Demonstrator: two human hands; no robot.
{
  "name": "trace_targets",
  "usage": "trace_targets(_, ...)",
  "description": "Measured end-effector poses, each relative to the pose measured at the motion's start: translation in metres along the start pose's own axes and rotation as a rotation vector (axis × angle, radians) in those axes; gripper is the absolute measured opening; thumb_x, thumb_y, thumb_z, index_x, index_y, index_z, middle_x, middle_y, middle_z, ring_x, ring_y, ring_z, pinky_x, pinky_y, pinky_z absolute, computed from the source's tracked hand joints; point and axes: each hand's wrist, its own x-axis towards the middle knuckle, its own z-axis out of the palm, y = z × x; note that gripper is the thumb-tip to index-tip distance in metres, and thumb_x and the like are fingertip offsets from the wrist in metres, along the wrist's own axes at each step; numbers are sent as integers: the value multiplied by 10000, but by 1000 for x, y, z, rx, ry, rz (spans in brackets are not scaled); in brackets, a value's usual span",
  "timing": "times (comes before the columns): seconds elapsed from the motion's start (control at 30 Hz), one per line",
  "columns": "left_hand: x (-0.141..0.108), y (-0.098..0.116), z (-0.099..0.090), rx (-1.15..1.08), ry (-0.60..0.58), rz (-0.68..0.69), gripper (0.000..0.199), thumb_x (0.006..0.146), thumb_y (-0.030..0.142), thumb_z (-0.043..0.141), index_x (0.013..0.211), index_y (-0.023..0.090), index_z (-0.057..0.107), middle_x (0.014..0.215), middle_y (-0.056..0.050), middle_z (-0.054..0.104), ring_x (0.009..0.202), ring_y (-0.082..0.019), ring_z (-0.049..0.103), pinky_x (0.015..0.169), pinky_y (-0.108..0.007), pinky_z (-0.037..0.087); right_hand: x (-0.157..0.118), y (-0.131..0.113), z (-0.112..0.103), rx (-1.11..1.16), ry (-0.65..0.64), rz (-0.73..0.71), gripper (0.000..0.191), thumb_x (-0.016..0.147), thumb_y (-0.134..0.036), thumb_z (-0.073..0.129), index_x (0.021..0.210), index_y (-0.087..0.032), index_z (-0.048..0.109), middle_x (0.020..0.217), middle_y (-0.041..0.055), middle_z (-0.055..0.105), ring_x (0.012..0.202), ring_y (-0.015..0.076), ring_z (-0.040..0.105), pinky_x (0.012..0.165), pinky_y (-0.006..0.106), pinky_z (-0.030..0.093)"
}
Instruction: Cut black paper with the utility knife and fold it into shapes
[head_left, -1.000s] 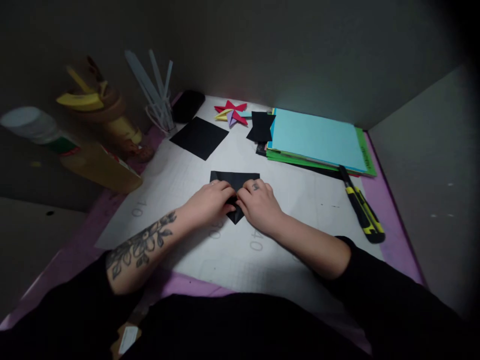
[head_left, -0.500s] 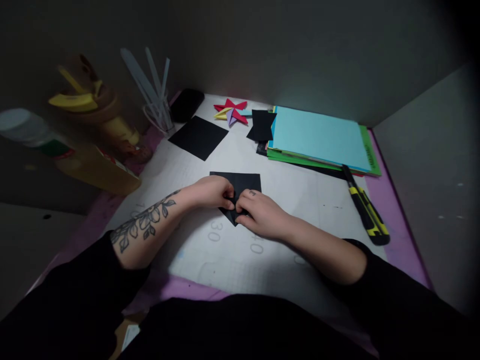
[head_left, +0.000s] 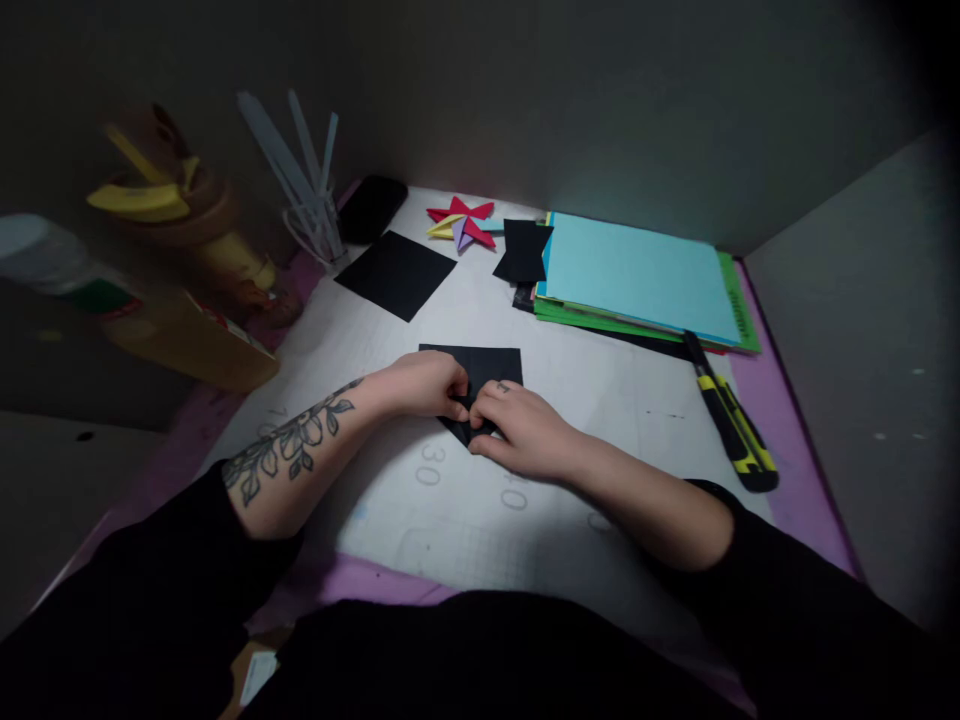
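Observation:
A partly folded sheet of black paper (head_left: 491, 364) lies on the white mat (head_left: 480, 540), its upper edge straight and its lower part narrowing to a point. My left hand (head_left: 433, 384) rests over its left side, thumb and fingers pinched on the paper. From the right, my right hand (head_left: 519, 424) pinches the lower part near that point, its fingertips almost meeting those of the left. Both hands cover much of the folds, so their exact shape is hidden.
Beyond are a flat black square (head_left: 397, 275), a folded paper star (head_left: 463, 222), a black paper piece (head_left: 525, 250) and a stack of coloured paper (head_left: 637, 275). A utility knife (head_left: 731, 415) lies right; a glue bottle (head_left: 172, 325), banana-topped holder (head_left: 202, 220), clear cup (head_left: 319, 230) and phone (head_left: 373, 208) stand left.
My right hand has shifted very slightly left and its thumb now sits closer to the paper's lower point. My left hand keeps its place.

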Motion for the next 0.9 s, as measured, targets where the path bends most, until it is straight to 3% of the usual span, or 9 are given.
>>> trace_targets(0.27, -1, 1, 2, 11, 1, -20, 272, 696, 460, 650, 796, 209, 684, 687, -4, 649, 561, -136, 497, 502, -261, 262, 2, -6, 3, -62, 3, 36, 311, 743, -428, 725, 830, -184, 554, 903, 54, 547, 843, 215, 464, 692, 299, 318)
trace_targets(0.47, -2, 1, 2, 15, -4, -38, 304, 700, 481, 640, 828, 211, 696, 714, -11, 663, 587, -147, 515, 522, -265, 274, 2, -6, 5, -75, 0, 39, 313, 745, -425, 726, 868, -181, 574, 920, 72, 562, 875, 239, 483, 700, 321, 365)
trace_targets(0.6, -3, 2, 2, 3, -5, -44, 325, 696, 465, 655, 897, 214, 697, 786, -15, 685, 646, -155, 553, 548, -256, 301, -9, 5, 6, 35, 34, -131, 158, 846, -252, 624, 978, -166, 625, 1001, 99, 606, 951, 229, 526, 814, 379, 446)
trace_targets(0.77, -3, 1, 3, 8, -11, -48, 322, 702, 458, 662, 903, 209, 698, 816, -17, 688, 679, -161, 571, 564, -256, 322, -34, 16, 18, 1, 151, -397, 312, 908, -142, 449, 1180, -166, 599, 1202, 135, 621, 1149, 237, 526, 936, 468, 477)
trace_targets(0.9, -2, -2, 5, -2, 0, -46, 343, 694, 474, 663, 915, 216, 703, 828, -12, 686, 696, -171, 578, 565, -268, 337, -43, 13, 27, -137, 191, -443, 387, 904, -127, 426, 1270, -114, 550, 1209, 153, 628, 1177, 233, 530, 950, 424, 505)
